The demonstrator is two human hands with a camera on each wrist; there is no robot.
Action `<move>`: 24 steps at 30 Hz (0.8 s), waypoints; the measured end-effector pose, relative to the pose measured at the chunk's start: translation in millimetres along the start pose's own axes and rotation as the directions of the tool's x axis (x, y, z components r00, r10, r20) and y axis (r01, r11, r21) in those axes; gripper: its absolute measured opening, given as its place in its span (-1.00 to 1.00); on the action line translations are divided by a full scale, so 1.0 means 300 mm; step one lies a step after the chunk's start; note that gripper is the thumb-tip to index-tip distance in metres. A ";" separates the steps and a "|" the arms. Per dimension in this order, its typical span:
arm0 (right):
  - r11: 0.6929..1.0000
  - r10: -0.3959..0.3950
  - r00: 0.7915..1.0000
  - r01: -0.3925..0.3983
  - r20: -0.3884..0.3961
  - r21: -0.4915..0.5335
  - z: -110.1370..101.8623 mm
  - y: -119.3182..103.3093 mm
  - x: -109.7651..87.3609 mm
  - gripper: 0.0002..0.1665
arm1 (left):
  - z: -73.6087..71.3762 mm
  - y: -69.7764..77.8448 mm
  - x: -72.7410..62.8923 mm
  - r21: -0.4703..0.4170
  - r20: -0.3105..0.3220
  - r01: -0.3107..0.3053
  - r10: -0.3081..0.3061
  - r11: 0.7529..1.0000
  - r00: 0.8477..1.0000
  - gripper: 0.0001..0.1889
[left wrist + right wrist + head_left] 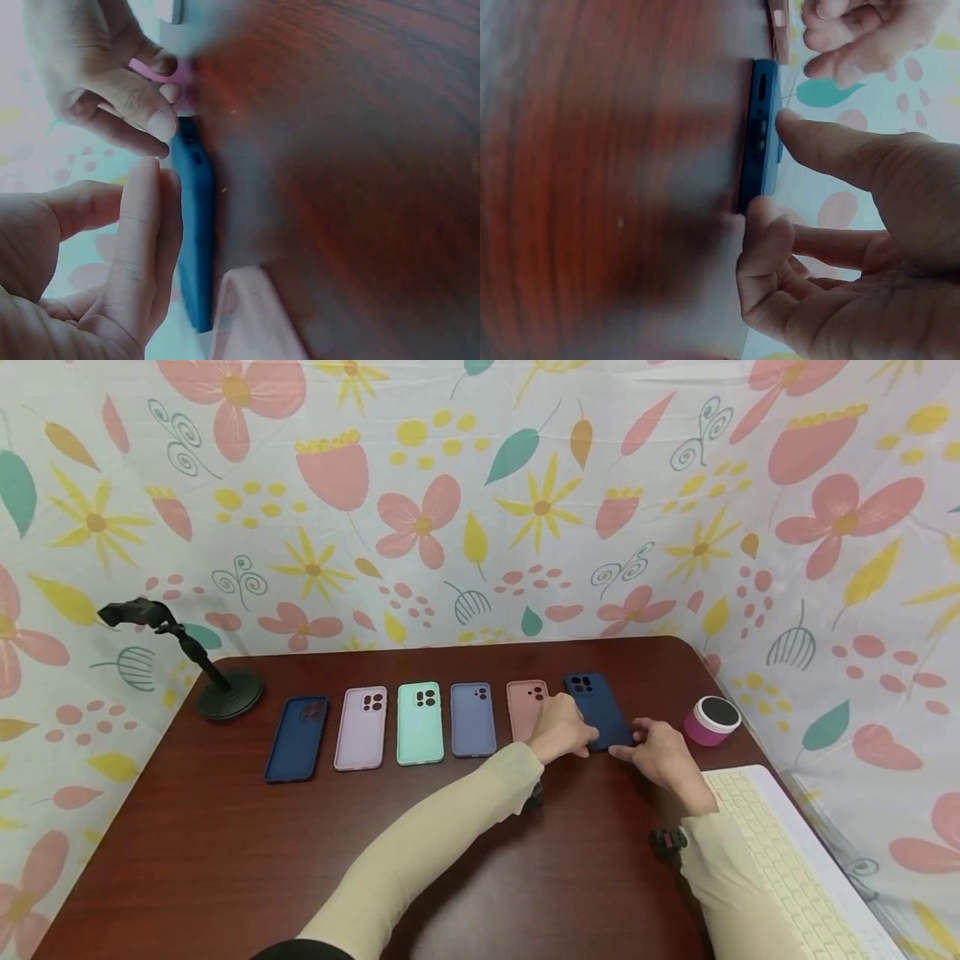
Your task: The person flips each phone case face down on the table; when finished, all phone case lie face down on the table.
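A dark blue phone case point(600, 710) lies camera side up at the right end of a row, turned askew on the table. My right hand point(663, 760) is at its lower right corner, thumb point(817, 142) by the bottom edge and curled fingers at the side, pinching the corner. My left hand point(561, 728) is over the case's left side with fingers mostly straight, nothing visible in its grasp. Partly behind the left hand lies a pink phone case point(522, 702). In the left wrist view, the blue case point(196, 217) shows edge-on beside both hands.
Leftward in the row lie a periwinkle case point(472, 722), a mint case point(420, 727), a lilac case point(360, 731) and another dark blue case point(295, 743). A black stand point(228, 695) is back left. A pink jar point(708, 727) and white keyboard point(802, 860) stand right.
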State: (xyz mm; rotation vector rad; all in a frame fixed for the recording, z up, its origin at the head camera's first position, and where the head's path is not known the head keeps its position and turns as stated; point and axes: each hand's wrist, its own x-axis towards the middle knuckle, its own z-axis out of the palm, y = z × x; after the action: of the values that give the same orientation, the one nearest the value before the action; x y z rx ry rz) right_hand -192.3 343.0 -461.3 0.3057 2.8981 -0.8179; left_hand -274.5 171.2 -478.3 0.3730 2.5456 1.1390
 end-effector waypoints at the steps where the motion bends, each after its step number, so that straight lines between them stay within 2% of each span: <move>1: 1.000 -0.003 1.000 0.003 -0.011 0.002 0.003 -0.005 -0.002 -0.05 | -0.023 0.008 -0.018 -0.022 0.016 -0.007 0.007 1.000 1.000 -0.83; 6: 0.998 -0.033 0.997 0.037 -0.063 0.054 0.021 -0.044 -0.017 -0.01 | -0.062 -0.001 -0.050 0.060 0.010 -0.067 0.067 0.996 0.998 -0.47; 8: 0.995 -0.051 0.995 0.058 -0.082 0.078 0.029 -0.064 -0.024 -0.03 | -0.102 0.010 -0.089 0.058 0.021 -0.069 0.068 0.996 0.997 -0.40; 10: 0.992 -0.075 0.992 0.084 -0.099 0.091 0.037 -0.085 -0.029 -0.06 | -0.128 0.005 -0.113 0.059 0.005 -0.075 0.075 0.995 0.997 -0.39; 11: 0.991 -0.086 0.991 0.096 -0.103 0.097 0.042 -0.096 -0.032 -0.07 | -0.159 0.016 -0.139 0.052 0.013 -0.066 0.065 0.997 0.998 -0.39; 12: 0.989 -0.098 0.990 0.109 -0.105 0.102 0.047 -0.106 -0.034 -0.08 | -0.184 0.018 -0.158 0.057 0.026 -0.071 0.069 0.996 0.997 -0.45; 14: 0.985 -0.120 0.988 0.131 -0.101 0.108 0.057 -0.125 -0.038 -0.09 | -0.206 -0.002 -0.166 0.105 0.009 -0.087 0.087 0.991 0.996 -0.63; 16: 0.982 -0.138 0.986 0.148 -0.094 0.117 0.068 -0.141 -0.039 -0.10 | -0.212 -0.040 -0.151 0.164 -0.006 -0.090 0.093 0.982 0.996 -0.73; 19: 0.979 -0.151 0.986 0.160 -0.073 0.127 0.086 -0.162 -0.040 -0.08 | -0.195 -0.127 -0.089 0.216 -0.023 -0.060 0.066 0.975 0.998 -0.68; 22: 0.977 -0.159 0.986 0.164 -0.046 0.139 0.102 -0.183 -0.041 -0.07 | -0.172 -0.218 -0.021 0.243 -0.005 -0.027 0.029 0.970 1.000 -0.68; 24: 0.976 -0.165 0.986 0.168 -0.032 0.139 0.112 -0.196 -0.040 -0.08 | -0.171 -0.255 0.000 0.242 0.027 -0.016 0.010 0.970 1.000 -0.63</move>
State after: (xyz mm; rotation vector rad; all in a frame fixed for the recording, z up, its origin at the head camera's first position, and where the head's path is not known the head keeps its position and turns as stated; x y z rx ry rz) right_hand -191.7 274.4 -458.3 0.0832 2.9203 -1.0546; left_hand -302.8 87.4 -504.0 0.4608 2.6692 0.8216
